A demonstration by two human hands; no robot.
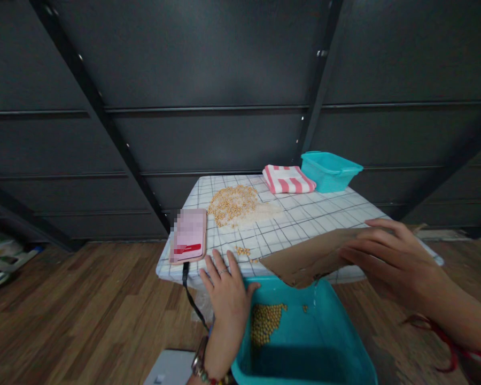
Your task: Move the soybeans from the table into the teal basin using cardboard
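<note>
My right hand (396,262) grips a brown piece of cardboard (308,256), tilted over the table's front edge. Beneath the cardboard is a teal basin (344,331) with yellowish soybeans (266,323) gathered at its left side. My left hand (228,291) rests with fingers spread on the table's front edge, its thumb by the basin's rim. A few soybeans (243,251) lie on the cloth beyond that hand. Farther back on the table spreads a pile of soybeans (232,206) mixed with white grains, which look like rice (266,213).
A checked white cloth (304,216) covers the table. A phone (190,235) in a pink case with a black strap (192,299) lies at the left edge. At the back right are a folded pink-and-white towel (289,179) and a smaller turquoise basket (331,174). A dark panelled wall (216,144) stands behind.
</note>
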